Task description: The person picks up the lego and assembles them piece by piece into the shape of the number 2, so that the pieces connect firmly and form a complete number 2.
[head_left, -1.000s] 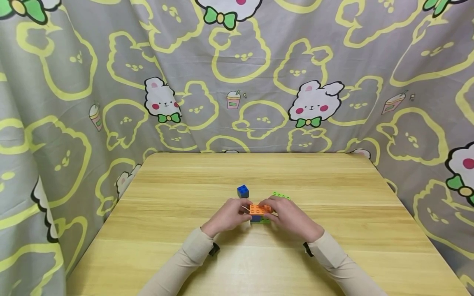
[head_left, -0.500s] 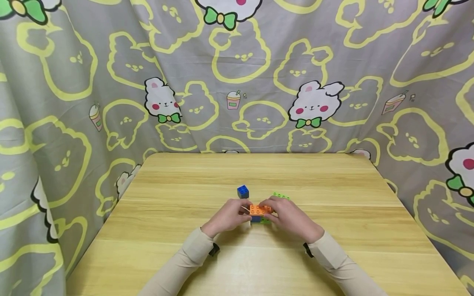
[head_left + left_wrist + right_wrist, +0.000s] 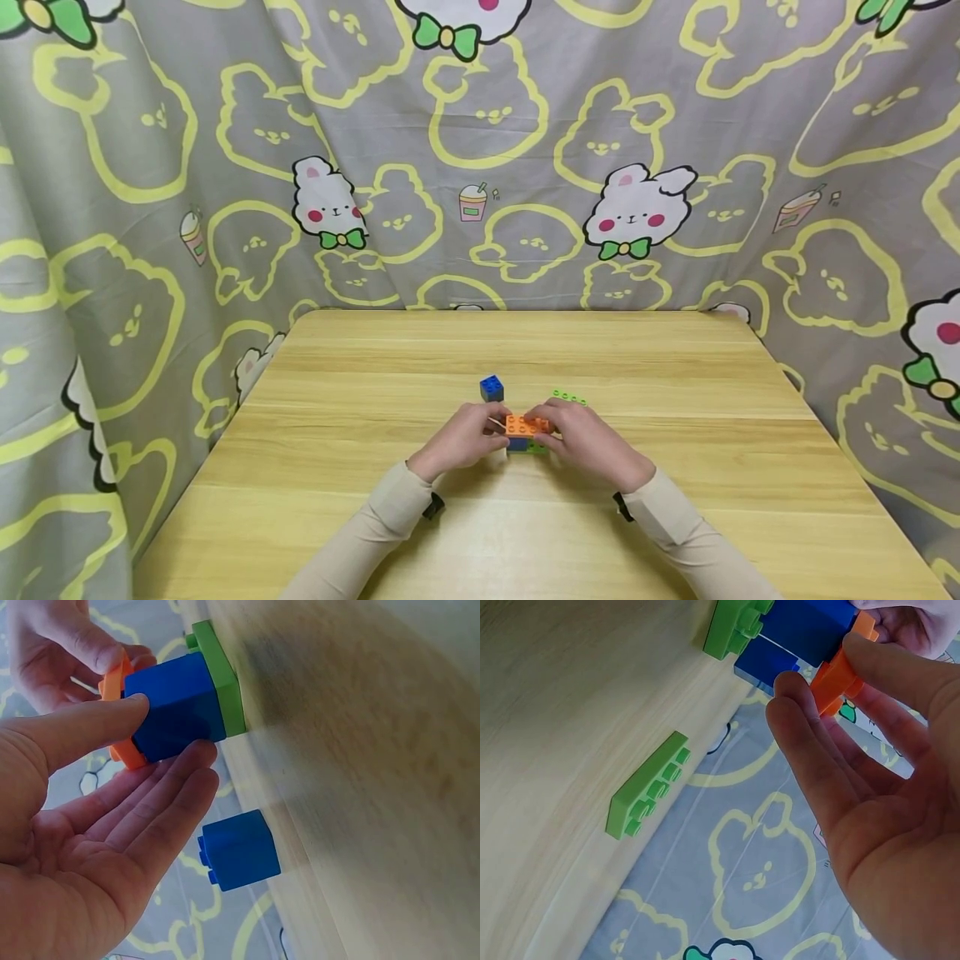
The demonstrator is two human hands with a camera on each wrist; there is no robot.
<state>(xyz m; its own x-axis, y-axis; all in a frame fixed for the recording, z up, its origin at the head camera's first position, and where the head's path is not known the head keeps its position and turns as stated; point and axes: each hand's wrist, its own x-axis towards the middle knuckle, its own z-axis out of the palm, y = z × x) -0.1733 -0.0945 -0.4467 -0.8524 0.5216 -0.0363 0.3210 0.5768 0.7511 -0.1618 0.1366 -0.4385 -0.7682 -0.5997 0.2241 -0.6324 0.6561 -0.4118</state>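
Observation:
In the head view a small stack of toy building bricks stands at the table's middle, between both hands. A flat orange brick is on top. Below it is a blue brick, and a flat green brick lies at the bottom on the table. My left hand pinches the blue brick close under the orange one, thumb on one side and fingers on the opposite side. My right hand holds the other end of the orange brick between thumb and fingers, covering part of it.
A loose blue brick stands studs up behind my left hand. Another flat green brick lies behind my right hand, partly hidden in the head view. A patterned curtain surrounds the wooden table at the back and sides.

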